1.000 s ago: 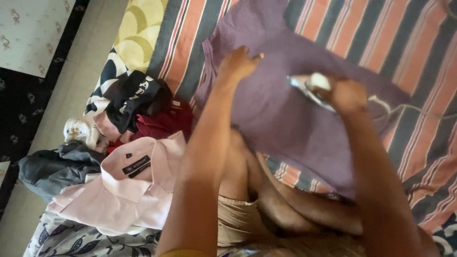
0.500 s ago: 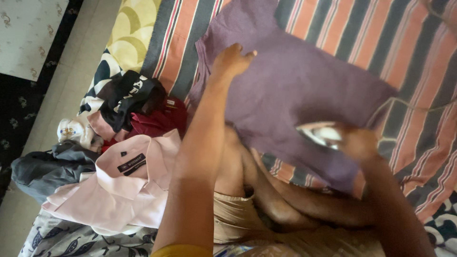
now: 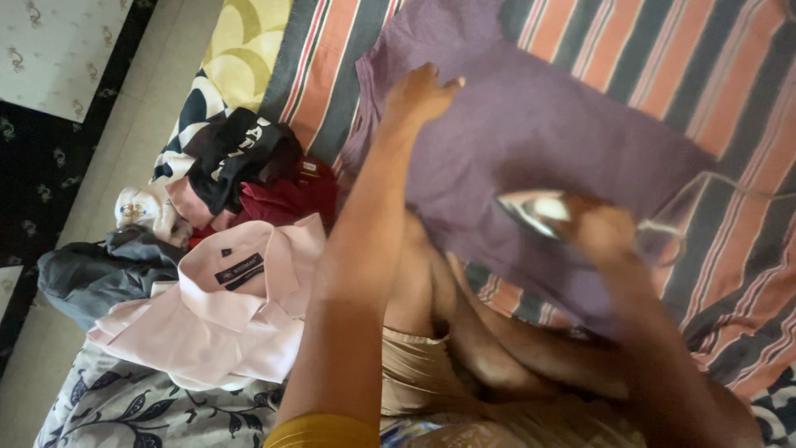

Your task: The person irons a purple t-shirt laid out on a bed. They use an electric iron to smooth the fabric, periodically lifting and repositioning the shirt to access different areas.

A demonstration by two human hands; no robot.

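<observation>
Gripped by the right hand, white iron presses purple cloth.

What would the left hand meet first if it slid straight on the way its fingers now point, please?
Probably only more of the purple cloth it presses on: the left hand points up and right across it, toward the striped sheet beyond. Nothing else seems to lie in that line.
</observation>
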